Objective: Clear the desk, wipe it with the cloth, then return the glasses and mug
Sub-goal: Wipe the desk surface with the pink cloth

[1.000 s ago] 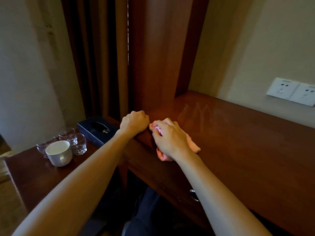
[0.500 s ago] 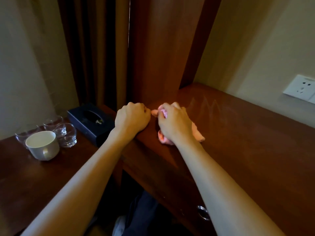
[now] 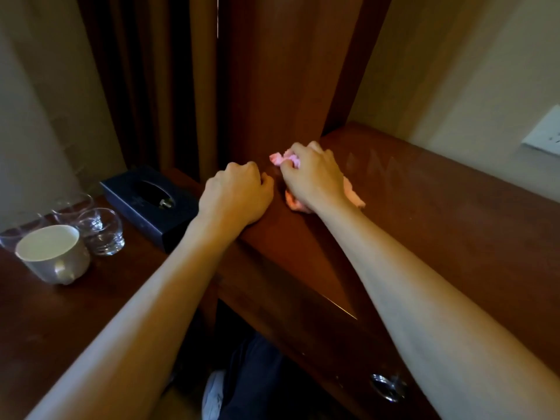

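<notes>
Desk [image 3: 439, 237] of dark wood, bare on top. Right hand [image 3: 315, 177] grips a bunched pink cloth [image 3: 353, 194] at the back left corner. Left hand [image 3: 235, 197], curled and holding nothing, rests beside it. Mug [image 3: 50, 253] and glasses [image 3: 101, 230] wait on the lower side table [image 3: 60, 313]. Best pressed flat, working the corner in overlapping strokes.

right hand [image 3: 315, 177] grips pink cloth [image 3: 353, 194] on desk [image 3: 439, 225]; left hand [image 3: 235, 197] fisted beside
</notes>
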{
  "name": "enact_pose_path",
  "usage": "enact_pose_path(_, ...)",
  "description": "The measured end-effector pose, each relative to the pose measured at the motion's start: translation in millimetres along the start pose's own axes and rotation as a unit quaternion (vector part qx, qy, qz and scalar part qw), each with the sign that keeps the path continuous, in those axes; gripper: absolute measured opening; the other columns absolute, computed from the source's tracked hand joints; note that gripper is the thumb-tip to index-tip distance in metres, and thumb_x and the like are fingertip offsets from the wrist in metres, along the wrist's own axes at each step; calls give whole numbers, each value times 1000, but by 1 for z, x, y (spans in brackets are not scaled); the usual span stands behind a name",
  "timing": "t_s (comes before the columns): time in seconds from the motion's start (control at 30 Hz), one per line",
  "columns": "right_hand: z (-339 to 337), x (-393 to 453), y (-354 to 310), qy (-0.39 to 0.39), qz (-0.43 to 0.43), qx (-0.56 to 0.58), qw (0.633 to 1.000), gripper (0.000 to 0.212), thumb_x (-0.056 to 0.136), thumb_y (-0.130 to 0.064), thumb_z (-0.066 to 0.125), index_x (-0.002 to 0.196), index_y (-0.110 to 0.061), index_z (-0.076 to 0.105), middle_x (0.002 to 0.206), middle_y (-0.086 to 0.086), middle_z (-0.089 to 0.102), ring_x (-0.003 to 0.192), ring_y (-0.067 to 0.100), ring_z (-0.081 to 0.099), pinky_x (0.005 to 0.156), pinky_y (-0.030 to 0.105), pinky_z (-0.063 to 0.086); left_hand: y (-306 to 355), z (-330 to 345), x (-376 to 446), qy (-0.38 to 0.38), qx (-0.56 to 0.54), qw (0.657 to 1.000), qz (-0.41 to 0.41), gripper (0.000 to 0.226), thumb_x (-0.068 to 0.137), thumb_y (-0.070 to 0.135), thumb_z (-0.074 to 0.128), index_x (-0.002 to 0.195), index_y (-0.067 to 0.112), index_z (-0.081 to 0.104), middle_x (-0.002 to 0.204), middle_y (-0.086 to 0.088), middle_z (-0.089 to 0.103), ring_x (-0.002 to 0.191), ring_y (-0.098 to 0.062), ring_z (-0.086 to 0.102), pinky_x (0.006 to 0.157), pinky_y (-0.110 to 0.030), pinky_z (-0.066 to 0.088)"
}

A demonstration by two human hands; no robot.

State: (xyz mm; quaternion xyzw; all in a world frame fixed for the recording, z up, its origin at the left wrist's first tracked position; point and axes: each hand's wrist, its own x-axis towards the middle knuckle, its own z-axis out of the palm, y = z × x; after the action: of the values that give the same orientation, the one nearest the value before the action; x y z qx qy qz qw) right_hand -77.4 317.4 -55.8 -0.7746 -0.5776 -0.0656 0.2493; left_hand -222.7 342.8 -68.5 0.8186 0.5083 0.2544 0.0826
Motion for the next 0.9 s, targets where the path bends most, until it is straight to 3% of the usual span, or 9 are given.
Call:
enact_pose_path(0.1,-19,-50,-5,-23,-61,30,997,28,100,-36,49,122,-29,65,120,-1,58,111,27,51,83,36,42,3,-1,-8,20,17,1000,16,42,104,41,36,108,10,64,107,-15,65,94,-44,63,72,-42,42)
enact_pose_path(0.2,-34,-94,-4,-20,-106,72,992,24,102,-39,50,121,-34,64,116,-11,56,108,16,49,83,35,46,5,1,-11,49,21,998,15,42,106,35,35,106,6,65,106,-19,66,93,-46,64,69,-42,40)
enact_pose_path(0.47,-15,-32,-1,-29,-29,4,999,27,104,-38,45,123,-28,62,125,1,55,117,30,49,86,39,43,4,0,-7,44,3,999,7,38,104,38,34,89,12,57,94,-16,64,80,-40,63,69,-42,47)
enact_pose_path(0.63,-37,-102,9,-16,-111,47,993,24,104,-41,46,122,-35,61,118,-11,53,110,17,49,81,33,43,4,6,-3,75,13,997,0,42,106,35,34,93,7,63,88,-15,61,79,-43,63,64,-41,41)
enact_pose_path(0.83,-22,-38,6,-26,-16,-15,999,27,105,-40,43,122,-29,61,123,-2,55,117,28,50,81,36,40,4,3,-6,61,22,998,8,44,106,38,33,99,7,64,94,-17,65,82,-40,64,65,-39,40)
enact_pose_path(0.9,-22,-49,5,-21,-28,-23,999,27,105,-39,43,123,-28,60,124,-2,54,115,27,49,83,37,42,5,3,-7,64,25,998,10,44,105,38,33,101,7,64,97,-18,66,85,-42,64,66,-39,38)
